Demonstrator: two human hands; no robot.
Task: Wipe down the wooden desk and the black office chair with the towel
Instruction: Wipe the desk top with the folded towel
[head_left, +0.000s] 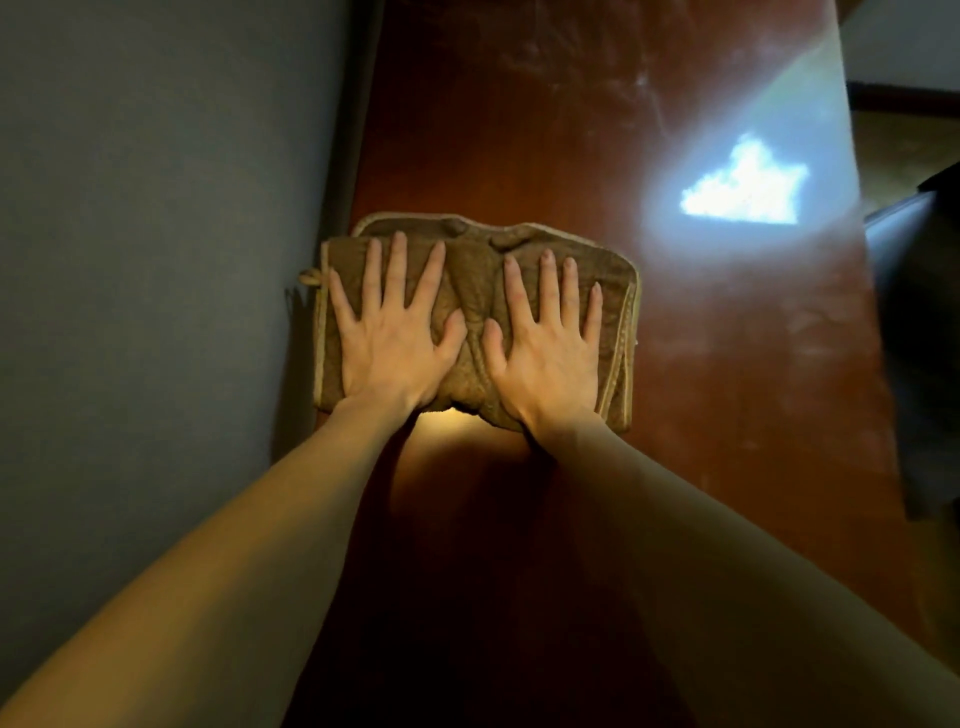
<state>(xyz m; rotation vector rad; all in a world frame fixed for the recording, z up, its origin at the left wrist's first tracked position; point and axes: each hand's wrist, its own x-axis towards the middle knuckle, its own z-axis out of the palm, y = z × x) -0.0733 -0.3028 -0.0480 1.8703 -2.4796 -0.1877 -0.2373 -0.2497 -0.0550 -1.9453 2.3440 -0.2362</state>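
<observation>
Here both hands, left hand (387, 340) and right hand (545, 345), press flat on towel (472, 306)

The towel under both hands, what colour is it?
The towel is tan-brown with a paler beige edging, seen in the head view, the only one.

We see our left hand (390, 332) and our right hand (546, 338) lying flat, side by side, with fingers spread on the brown towel (470, 306), which is folded and bunched up in wrinkles between our thumbs. The towel lies on the shiny red-brown wooden desk (701, 364), and its far edge sticks out just past our fingertips. A gray wall (156, 260) is just left of our left hand, a bright patch of light (748, 187) glows on the desk beyond our right hand, and something dark (919, 312) sits farther right, past the desk edge.
</observation>
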